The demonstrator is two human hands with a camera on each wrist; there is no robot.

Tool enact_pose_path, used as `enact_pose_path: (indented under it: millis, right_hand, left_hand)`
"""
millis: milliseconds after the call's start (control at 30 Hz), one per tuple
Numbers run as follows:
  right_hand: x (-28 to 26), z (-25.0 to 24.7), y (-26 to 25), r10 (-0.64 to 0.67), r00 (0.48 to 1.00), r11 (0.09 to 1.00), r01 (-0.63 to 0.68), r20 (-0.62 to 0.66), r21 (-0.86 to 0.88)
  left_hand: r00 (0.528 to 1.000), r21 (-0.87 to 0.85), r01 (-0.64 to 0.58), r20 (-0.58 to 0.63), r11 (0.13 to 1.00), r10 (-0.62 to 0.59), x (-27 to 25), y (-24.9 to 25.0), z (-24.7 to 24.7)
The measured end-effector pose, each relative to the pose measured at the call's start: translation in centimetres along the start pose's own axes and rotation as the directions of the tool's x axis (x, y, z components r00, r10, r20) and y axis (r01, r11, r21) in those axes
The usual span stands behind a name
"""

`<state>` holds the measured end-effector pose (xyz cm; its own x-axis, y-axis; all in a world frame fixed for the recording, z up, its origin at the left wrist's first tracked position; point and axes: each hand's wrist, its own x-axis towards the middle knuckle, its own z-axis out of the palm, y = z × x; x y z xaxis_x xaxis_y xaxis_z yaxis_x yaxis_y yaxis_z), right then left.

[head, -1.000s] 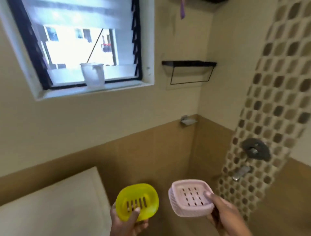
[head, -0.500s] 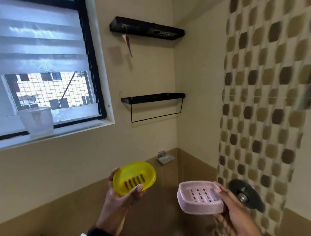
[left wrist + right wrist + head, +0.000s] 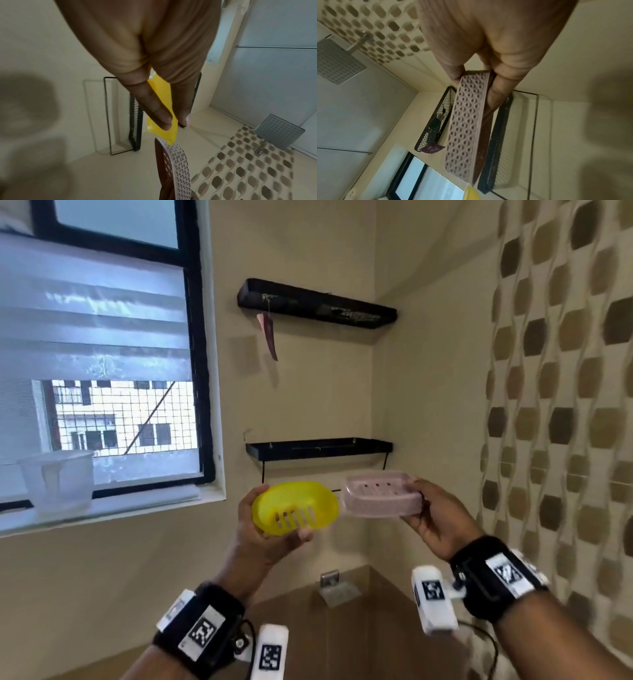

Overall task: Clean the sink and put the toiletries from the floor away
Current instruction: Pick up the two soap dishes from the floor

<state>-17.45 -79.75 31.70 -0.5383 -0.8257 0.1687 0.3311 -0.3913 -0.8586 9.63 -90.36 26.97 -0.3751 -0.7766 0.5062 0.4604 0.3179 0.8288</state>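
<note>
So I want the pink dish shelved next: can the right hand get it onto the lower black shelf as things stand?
Probably yes. The right hand grips the pink soap dish just below the lower black shelf, nothing between them. The yellow soap dish in the left hand sits alongside, not in the way.

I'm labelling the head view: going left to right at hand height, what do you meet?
Translucent plastic cup on the windowsill → left hand → yellow oval soap dish → pink rectangular soap dish → right hand → brown-patterned tile wall.
</note>
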Motion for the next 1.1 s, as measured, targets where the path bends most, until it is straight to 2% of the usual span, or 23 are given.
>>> enact_pose_path:
  millis: [133, 233, 333, 433, 500, 600, 667, 733, 833, 867, 933, 1000, 1067, 1100]
  right_hand:
    - [6.9, 2.9, -3.4, -0.084, 0.996, 0.987, 0.083, -0.002, -0.14]
    - [11.6, 5.1, -5.5, -0.136, 0.99, 0.96, 0.14, 0.03, -0.245]
    - [16.1, 7.3, -6.5, -0.165, 0.986, 0.921, 0.161, 0.021, -0.355]
    - [21.1, 8.6, -6.0, -0.196, 0.98, 0.858, 0.175, 0.006, -0.484]
    - [24.2, 8.7, -5.2, -0.219, 0.976, 0.803, 0.175, -0.009, -0.57]
    - [28.4, 8.5, -3.9, -0.204, 0.979, 0.791, 0.162, -0.005, -0.589]
    - [31.7, 7.9, -2.9, -0.182, 0.983, 0.789, 0.146, 0.0, -0.597]
    - [34.5, 7.7, -2.4, -0.176, 0.984, 0.743, 0.139, 0.008, -0.654]
    - [36.4, 8.0, -2.0, -0.188, 0.982, 0.491, 0.123, 0.033, -0.862]
    - [35.8, 8.3, -2.0, -0.212, 0.977, 0.453, 0.125, 0.029, -0.883]
    - [34.9, 8.4, -1.9, -0.232, 0.973, 0.394, 0.113, 0.02, -0.912]
    - [35.6, 7.7, -1.2, -0.263, 0.964, 0.376, 0.132, 0.031, -0.917]
    - [36.7, 6.8, -0.7, -0.23, 0.971, 0.353, 0.148, 0.068, -0.924]
    - [37.0, 6.5, -0.4, -0.21, 0.976, 0.369, 0.14, 0.065, -0.919]
  left_hand:
    - [0.986, 0.13, -0.169, 0.03, 0.977, 0.167, 6.6, 1.1, -0.6]
    - [0.976, 0.224, -0.215, 0.023, 0.951, 0.216, 11.1, 2.0, -1.2]
    - [0.958, 0.508, -0.248, -0.001, 0.825, 0.288, 16.0, 2.5, -2.2]
    - [0.947, 0.669, -0.242, 0.006, 0.703, 0.321, 20.3, 2.5, -3.3]
    - [0.948, 0.768, -0.226, 0.033, 0.599, 0.315, 22.2, 2.4, -3.8]
    - [0.957, 0.877, -0.197, 0.075, 0.438, 0.28, 24.0, 2.0, -4.3]
    - [0.966, 0.908, -0.169, 0.075, 0.384, 0.248, 25.1, 1.5, -4.6]
    - [0.977, 0.929, -0.126, 0.056, 0.348, 0.205, 25.9, 1.1, -4.6]
    - [0.993, 0.957, -0.034, 0.0, 0.287, 0.117, 26.7, 0.1, -4.4]
    - [0.995, 0.962, -0.013, -0.013, 0.272, 0.095, 26.9, -0.2, -4.3]
    - [0.997, 0.967, 0.026, -0.042, 0.252, 0.06, 27.4, -0.6, -4.0]
    - [0.998, 0.969, 0.052, -0.06, 0.239, 0.024, 27.7, -0.9, -4.0]
    - [0.997, 0.96, 0.075, -0.079, 0.269, 0.007, 27.9, -1.1, -4.1]
    - [0.996, 0.954, 0.076, -0.084, 0.29, 0.014, 27.9, -1.3, -4.2]
